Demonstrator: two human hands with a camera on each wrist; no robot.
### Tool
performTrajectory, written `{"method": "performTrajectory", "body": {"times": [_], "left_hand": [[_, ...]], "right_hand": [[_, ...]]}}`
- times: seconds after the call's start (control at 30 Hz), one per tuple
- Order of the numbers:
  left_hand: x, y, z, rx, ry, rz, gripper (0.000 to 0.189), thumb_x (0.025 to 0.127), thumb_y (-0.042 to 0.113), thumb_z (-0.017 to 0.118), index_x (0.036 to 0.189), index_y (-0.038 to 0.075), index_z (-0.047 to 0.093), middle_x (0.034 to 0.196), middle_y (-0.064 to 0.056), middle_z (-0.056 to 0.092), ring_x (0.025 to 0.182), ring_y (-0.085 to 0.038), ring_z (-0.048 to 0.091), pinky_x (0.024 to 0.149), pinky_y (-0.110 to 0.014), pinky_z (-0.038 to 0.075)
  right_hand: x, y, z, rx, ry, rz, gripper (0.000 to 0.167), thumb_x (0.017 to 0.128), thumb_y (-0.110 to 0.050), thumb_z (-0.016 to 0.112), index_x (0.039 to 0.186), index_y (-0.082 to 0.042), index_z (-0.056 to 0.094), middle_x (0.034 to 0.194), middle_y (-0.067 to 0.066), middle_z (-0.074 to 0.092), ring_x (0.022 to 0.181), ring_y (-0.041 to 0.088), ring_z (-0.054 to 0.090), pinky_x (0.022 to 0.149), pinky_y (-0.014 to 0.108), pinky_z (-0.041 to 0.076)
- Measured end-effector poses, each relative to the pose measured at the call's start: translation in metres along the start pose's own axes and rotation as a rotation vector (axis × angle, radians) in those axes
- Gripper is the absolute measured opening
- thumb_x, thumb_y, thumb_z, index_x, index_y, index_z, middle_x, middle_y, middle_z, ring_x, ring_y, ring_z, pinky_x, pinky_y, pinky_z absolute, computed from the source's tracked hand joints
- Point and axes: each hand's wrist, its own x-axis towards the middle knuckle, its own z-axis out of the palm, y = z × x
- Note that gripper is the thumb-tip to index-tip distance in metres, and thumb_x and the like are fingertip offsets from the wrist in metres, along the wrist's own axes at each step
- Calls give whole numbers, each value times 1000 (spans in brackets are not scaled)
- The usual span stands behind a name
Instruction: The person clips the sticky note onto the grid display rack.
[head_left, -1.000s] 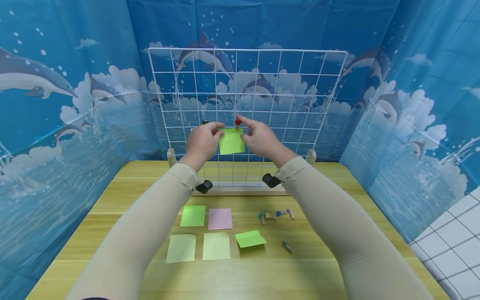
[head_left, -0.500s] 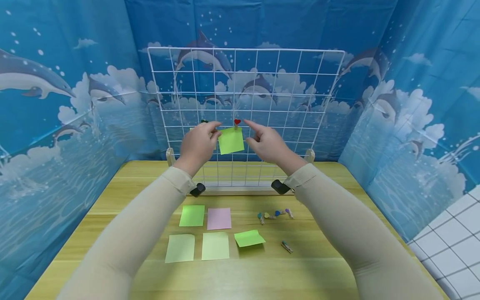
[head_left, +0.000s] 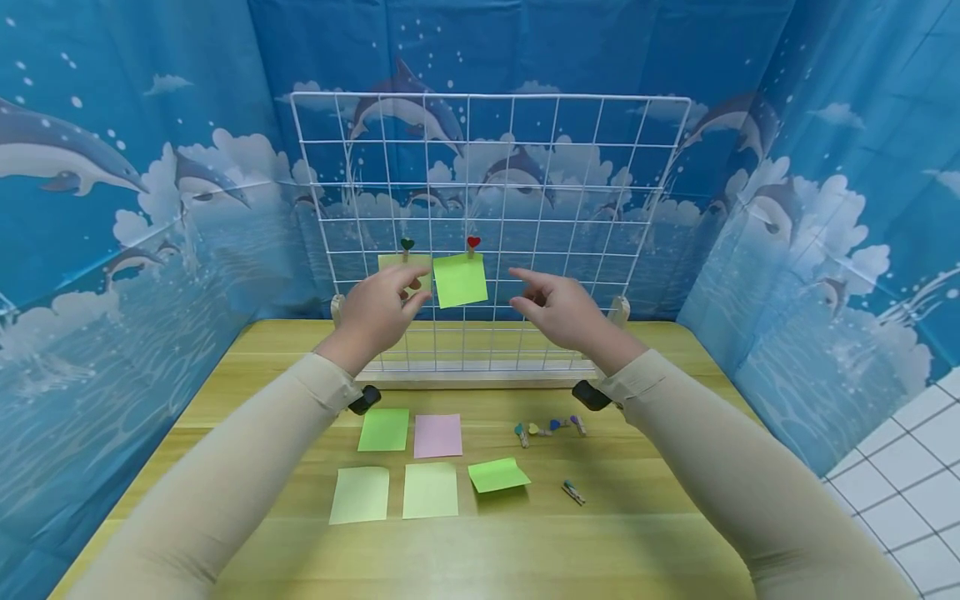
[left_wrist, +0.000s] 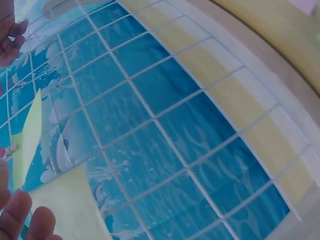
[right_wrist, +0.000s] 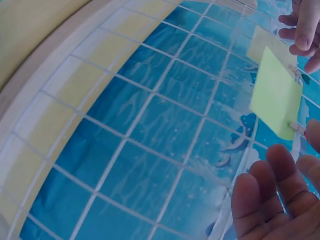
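A bright green sticky note [head_left: 461, 281] hangs on the white wire grid [head_left: 491, 185], pinned by a clothespin with a red heart [head_left: 473, 242]. To its left a pale yellow sticky note [head_left: 393, 262] hangs under a clothespin with a dark green heart [head_left: 407, 244]. My left hand [head_left: 377, 310] hovers in front of the pale note, covering part of it, fingers loosely bent and holding nothing. Right of the green note, my right hand [head_left: 564, 312] is held apart from it, index finger extended, nothing in its grasp. The right wrist view shows its fingers [right_wrist: 283, 170] near the green note.
On the wooden table [head_left: 480, 558] lie a green note [head_left: 384, 430], a pink note [head_left: 438, 436], two pale notes [head_left: 359, 495] and a curled green note [head_left: 498, 476]. Several heart clothespins [head_left: 555, 425] lie to the right, with a separate clothespin [head_left: 573, 492] nearer the front.
Both hands have let go of the green note and the red-heart clothespin and drawn apart to either side, slightly lower. The note stays hanging on the grid.
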Motion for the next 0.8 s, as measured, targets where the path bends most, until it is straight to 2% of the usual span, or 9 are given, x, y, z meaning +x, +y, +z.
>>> {"method": "performTrajectory", "body": {"times": [0.1, 0.17, 0.3, 0.53, 0.6, 0.7, 0.8], "left_hand": [[-7, -7, 0, -2, -21, 4, 45, 108, 36, 62, 150, 20, 59, 128, -3, 70, 111, -25, 71, 85, -43, 62], [-11, -11, 0, -16, -40, -2, 46, 107, 36, 63, 150, 19, 58, 130, -3, 70, 116, -25, 70, 91, -46, 61], [-19, -18, 0, -47, -92, -21, 51, 107, 37, 64, 154, 19, 55, 141, -5, 66, 126, -27, 67, 101, -51, 58], [-30, -28, 3, -52, -167, -25, 56, 107, 40, 62, 158, 19, 50, 153, -6, 59, 140, -31, 58, 111, -55, 52], [-33, -29, 4, -42, -181, -29, 56, 107, 39, 63, 157, 19, 50, 155, -7, 58, 142, -32, 56, 112, -56, 51], [-38, -32, 5, -33, -207, -34, 56, 106, 39, 64, 157, 19, 51, 158, -7, 55, 146, -33, 52, 115, -57, 48], [-43, -36, 7, -32, -223, -33, 56, 106, 40, 64, 157, 19, 51, 158, -8, 54, 145, -34, 53, 114, -57, 49]], "right_hand": [[-7, 6, 0, -41, -19, 5, 56, 109, -33, 60, 162, -26, 44, 113, 2, 70, 81, 21, 61, 61, 38, 44], [-11, 10, 1, -65, -32, 6, 55, 109, -33, 60, 162, -25, 45, 117, 3, 70, 90, 20, 64, 63, 38, 45], [-18, 19, 2, -80, -49, 18, 55, 109, -33, 61, 161, -24, 46, 120, 3, 70, 101, 21, 66, 66, 38, 47], [-30, 31, 7, -88, -74, 46, 55, 107, -35, 63, 159, -25, 49, 143, 4, 66, 118, 26, 65, 65, 35, 52], [-34, 34, 9, -98, -84, 50, 55, 107, -35, 64, 159, -25, 49, 144, 7, 66, 121, 28, 65, 67, 35, 54], [-40, 40, 12, -116, -96, 52, 56, 106, -35, 65, 159, -24, 50, 143, 10, 67, 123, 30, 64, 76, 37, 58], [-45, 46, 16, -122, -104, 66, 55, 105, -33, 67, 157, -22, 52, 142, 12, 67, 125, 32, 64, 78, 38, 59]]}}
